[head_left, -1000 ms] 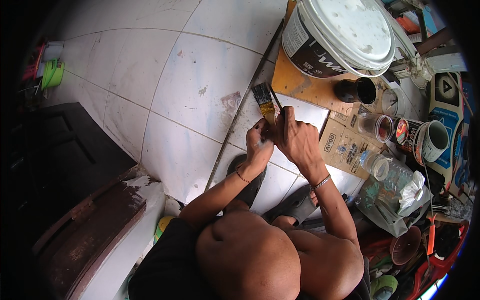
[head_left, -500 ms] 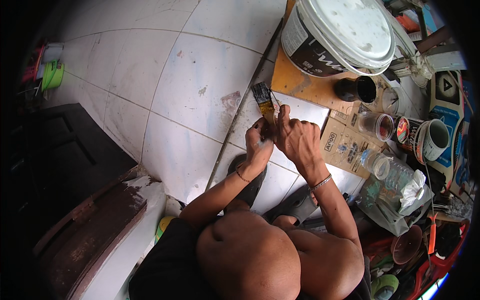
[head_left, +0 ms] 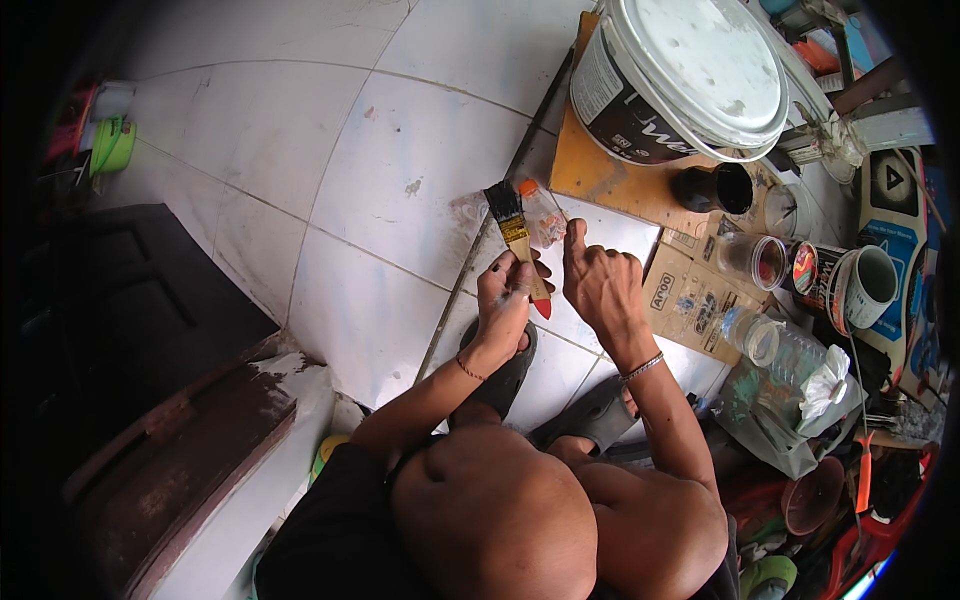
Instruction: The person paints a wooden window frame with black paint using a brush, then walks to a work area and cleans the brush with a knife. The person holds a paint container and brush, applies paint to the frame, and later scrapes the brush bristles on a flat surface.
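Note:
My left hand (head_left: 505, 300) is closed round the wooden handle of a paintbrush (head_left: 517, 243). Its black-coated bristles point away from me, and the handle ends in a red tip below my fingers. To the right, my right hand (head_left: 605, 285) is held with curled fingers and the thumb side forward, apart from the brush. A thin dark line runs up from its thumb; what the fingers hold is hidden. Between the bristles and that thumb shows a crumpled clear plastic piece (head_left: 545, 222) with an orange part; whether my right hand touches it, I cannot tell.
A large lidded paint bucket (head_left: 640, 110) stands on a wooden board (head_left: 600, 165), with a black cup (head_left: 712, 188) beside it. Flattened cardboard (head_left: 685, 290), clear plastic cups (head_left: 750, 258) and a grey bag (head_left: 780, 410) lie to the right. A dark panel (head_left: 150, 300) is at left.
My hands have moved apart, with the right now off the paintbrush. The brush has shifted slightly left in my left hand, uncovering its red handle tip. The orange-and-clear plastic has come into view.

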`<state>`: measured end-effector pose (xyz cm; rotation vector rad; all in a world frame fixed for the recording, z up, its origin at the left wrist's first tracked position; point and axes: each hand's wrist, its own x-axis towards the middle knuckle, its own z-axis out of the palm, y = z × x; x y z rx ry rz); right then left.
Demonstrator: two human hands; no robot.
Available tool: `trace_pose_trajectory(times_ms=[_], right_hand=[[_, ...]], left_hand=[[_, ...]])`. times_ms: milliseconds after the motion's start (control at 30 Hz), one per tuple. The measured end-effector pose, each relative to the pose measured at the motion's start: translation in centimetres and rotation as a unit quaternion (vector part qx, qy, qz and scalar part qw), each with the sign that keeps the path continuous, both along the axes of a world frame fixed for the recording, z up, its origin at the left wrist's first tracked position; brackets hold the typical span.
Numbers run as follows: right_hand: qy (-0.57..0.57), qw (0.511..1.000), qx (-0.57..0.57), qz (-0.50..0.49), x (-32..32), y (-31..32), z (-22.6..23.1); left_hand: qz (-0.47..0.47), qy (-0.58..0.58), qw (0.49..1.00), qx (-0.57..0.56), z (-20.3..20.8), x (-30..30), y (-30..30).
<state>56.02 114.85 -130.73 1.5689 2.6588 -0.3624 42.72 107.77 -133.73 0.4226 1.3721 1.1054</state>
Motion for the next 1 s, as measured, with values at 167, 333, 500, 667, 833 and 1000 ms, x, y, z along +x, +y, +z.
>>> trace_pose_trajectory(times_ms=[167, 333, 500, 667, 833, 1000], right_hand=[[0.047, 0.998, 0.027, -0.01, 0.7, -0.5, -1.9], [0.137, 0.986, -0.016, -0.092, 1.9, -2.3, 0.0], [0.186, 0.976, 0.002, -0.113, 2.5, -2.1, 0.8], [0.193, 0.976, -0.009, -0.103, 1.8, -1.8, 0.9], [0.173, 0.982, -0.007, -0.074, 1.3, -0.8, 0.7], [0.147, 0.987, -0.015, -0.068, 0.9, -0.1, 1.0]], left_hand=[[-0.012, 0.005, 1.0, 0.008, 0.8, -1.3, -0.2], [-0.035, 0.014, 0.999, 0.012, 0.7, -1.6, -0.8], [-0.051, -0.002, 0.999, -0.003, 1.5, -0.5, -0.1], [-0.08, 0.064, 0.995, 0.001, 1.3, 0.1, 0.8], [-0.074, 0.115, 0.989, 0.05, -0.1, -0.1, 1.5], [-0.079, 0.152, 0.982, 0.073, -0.5, -0.6, 1.8]])
